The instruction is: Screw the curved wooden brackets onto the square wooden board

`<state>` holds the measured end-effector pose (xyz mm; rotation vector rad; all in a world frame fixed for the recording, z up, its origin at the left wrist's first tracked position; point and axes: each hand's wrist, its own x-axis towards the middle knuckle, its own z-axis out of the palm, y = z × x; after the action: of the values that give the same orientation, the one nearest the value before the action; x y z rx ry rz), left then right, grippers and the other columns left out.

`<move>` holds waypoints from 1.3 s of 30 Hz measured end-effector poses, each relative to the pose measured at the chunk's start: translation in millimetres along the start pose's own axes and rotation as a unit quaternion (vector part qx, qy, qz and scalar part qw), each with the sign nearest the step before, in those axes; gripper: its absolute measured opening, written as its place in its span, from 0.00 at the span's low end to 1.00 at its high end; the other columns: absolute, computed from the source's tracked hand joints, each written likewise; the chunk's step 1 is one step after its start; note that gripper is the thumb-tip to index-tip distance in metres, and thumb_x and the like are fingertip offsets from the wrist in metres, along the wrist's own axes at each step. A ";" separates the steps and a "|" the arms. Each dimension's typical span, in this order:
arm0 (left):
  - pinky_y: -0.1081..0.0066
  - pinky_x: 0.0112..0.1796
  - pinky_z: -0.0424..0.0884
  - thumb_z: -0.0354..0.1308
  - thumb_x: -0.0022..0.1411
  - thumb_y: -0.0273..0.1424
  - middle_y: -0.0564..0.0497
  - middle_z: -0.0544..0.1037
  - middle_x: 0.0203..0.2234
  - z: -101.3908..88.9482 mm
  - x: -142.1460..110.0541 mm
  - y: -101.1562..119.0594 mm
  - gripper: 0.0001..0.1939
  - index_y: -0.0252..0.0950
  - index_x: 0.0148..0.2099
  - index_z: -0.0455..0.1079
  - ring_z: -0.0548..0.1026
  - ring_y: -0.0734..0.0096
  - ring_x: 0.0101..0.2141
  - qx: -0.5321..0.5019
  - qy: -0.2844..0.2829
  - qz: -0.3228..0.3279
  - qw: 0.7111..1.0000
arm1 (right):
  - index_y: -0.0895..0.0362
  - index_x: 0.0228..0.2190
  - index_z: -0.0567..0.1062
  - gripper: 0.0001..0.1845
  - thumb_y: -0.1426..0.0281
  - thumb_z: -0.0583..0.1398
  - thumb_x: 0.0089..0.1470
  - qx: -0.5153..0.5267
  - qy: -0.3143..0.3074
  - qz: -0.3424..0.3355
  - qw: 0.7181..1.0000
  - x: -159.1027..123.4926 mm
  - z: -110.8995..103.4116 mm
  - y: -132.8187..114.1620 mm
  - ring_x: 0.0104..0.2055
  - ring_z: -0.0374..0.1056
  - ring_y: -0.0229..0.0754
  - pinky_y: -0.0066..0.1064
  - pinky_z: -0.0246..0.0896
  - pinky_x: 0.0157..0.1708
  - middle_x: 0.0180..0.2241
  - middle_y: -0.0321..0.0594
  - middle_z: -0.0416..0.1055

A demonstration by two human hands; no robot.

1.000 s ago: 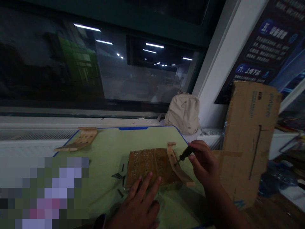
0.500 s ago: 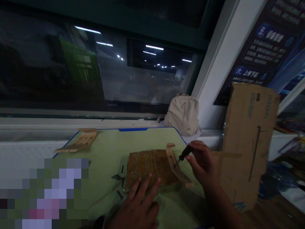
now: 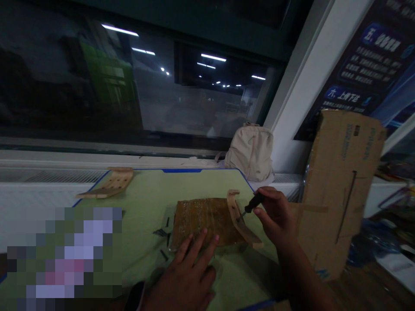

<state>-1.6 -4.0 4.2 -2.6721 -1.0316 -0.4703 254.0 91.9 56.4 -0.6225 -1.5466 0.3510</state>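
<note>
My right hand (image 3: 275,216) grips the black handle of a screwdriver (image 3: 253,203). Its tip meets a hole in a curved wooden piece (image 3: 245,231), which stands along the right edge of a brown, tape-wrapped block (image 3: 207,218). With fingers spread, my left hand (image 3: 191,272) presses on the near edge of that block. Several dark screws (image 3: 160,233) lie on the table just left of the block. Another pair of curved wooden pieces with holes (image 3: 116,181), seemingly side by side, rests at the table's far left corner.
The light green table (image 3: 149,190) has a blue rim. Behind it a beige backpack (image 3: 251,151) leans by the window. A tall cardboard sheet (image 3: 340,190) stands at the right, with a water bottle (image 3: 372,237) beyond it. A pixelated patch hides the lower left.
The view has shifted slightly, so the table sits a little higher. The screwdriver stays at the curved wooden piece in my right hand, and my left hand remains on the block.
</note>
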 end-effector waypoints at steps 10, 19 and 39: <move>0.45 0.60 0.59 0.59 0.68 0.45 0.40 0.59 0.69 -9.0 1.1 3.8 0.15 0.37 0.43 0.72 0.59 0.40 0.66 -0.006 -0.019 0.002 1.000 | 0.48 0.41 0.76 0.17 0.73 0.71 0.50 -0.009 0.036 0.010 0.999 -0.1 0.0 -0.3 0.35 0.71 0.36 0.27 0.71 0.33 0.35 0.35 0.71; 0.46 0.56 0.65 0.60 0.67 0.47 0.40 0.63 0.67 1.2 0.1 -2.1 0.16 0.39 0.43 0.72 0.64 0.40 0.64 0.024 0.007 0.027 0.999 | 0.45 0.53 0.74 0.17 0.70 0.60 0.63 -0.009 -0.065 0.035 0.997 -5.3 0.0 -3.7 0.47 0.76 0.44 0.41 0.75 0.47 0.48 0.43 0.75; 0.45 0.56 0.64 0.61 0.65 0.42 0.39 0.62 0.67 9.4 -1.1 -4.5 0.12 0.39 0.43 0.73 0.63 0.39 0.64 0.034 0.022 0.034 0.999 | 0.47 0.47 0.76 0.13 0.66 0.65 0.58 -0.025 -0.012 0.035 0.999 -1.7 0.9 2.2 0.34 0.75 0.39 0.32 0.74 0.35 0.35 0.38 0.75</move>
<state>-3.5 1.7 -4.4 -2.6146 -0.9256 -0.4699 253.4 92.8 53.7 -0.7139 -1.5640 0.3749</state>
